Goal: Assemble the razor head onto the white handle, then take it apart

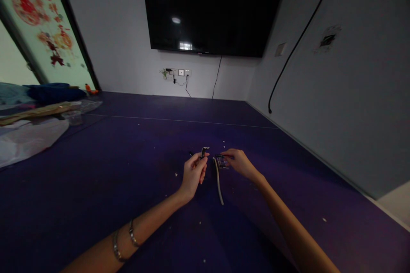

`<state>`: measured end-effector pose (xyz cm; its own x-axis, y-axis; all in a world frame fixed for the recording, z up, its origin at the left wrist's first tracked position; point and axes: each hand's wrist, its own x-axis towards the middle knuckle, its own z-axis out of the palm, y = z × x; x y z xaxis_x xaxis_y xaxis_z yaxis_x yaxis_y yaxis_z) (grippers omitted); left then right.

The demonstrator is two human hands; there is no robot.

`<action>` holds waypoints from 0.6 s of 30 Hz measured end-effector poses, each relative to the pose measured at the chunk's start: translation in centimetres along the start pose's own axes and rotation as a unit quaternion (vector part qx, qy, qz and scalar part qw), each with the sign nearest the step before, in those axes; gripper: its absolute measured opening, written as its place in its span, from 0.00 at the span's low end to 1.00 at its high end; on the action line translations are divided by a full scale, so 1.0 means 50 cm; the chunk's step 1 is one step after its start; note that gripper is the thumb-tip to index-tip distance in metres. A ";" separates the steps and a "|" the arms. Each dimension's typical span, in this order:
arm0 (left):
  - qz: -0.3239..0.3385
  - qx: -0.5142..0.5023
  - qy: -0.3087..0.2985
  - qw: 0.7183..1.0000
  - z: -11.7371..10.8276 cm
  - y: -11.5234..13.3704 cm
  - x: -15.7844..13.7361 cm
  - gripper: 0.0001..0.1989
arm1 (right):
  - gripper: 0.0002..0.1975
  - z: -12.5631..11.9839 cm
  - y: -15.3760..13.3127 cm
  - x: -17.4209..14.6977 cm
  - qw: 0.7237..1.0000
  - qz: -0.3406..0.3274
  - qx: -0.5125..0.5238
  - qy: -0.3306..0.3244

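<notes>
My left hand (192, 175) is closed in a pinch around a small black bent piece (203, 152), whose pale, shiny end points to the right. A short dark tip sticks out on the left side of that hand; I cannot tell whether it belongs to the same piece. My right hand (241, 163) is closed with its fingertips on a thin dark piece (220, 155), too small to name. Just below those fingertips lie several small dark and metallic parts (223, 164) on the purple surface. Between my hands rests a short whitish cord or tube (218, 183).
The purple surface (121, 170) carries scattered white bits. Plastic bags (35, 138) and cloth (54, 92) are piled at the left. A large screen (214, 8) hangs on the back wall above sockets (181, 72). A black cable (297, 42) runs down the right wall.
</notes>
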<state>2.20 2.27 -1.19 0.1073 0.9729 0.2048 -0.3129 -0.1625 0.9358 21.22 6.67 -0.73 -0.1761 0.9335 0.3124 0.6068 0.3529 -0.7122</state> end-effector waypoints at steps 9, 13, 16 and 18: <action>0.011 0.031 0.003 0.999 0.004 -0.006 -0.009 0.13 | 0.13 -0.015 -0.067 -0.004 0.991 0.053 0.115 0.033; 0.055 0.084 -0.042 0.994 0.009 -0.001 -0.021 0.10 | 0.13 -0.019 -0.098 -0.010 0.987 0.040 0.155 0.028; 0.084 0.117 -0.079 0.986 0.011 -0.001 -0.028 0.09 | 0.13 -0.020 -0.112 -0.015 0.983 0.025 0.178 0.025; 0.097 0.133 -0.090 0.982 0.011 -0.003 -0.030 0.09 | 0.13 -0.022 -0.117 -0.017 0.984 0.015 0.179 0.021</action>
<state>2.59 0.73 -1.50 0.2420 0.8782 0.4125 -0.0893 -0.4032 0.9107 18.66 3.74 3.86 -0.1250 0.9428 0.3091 0.2983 0.3328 -0.8946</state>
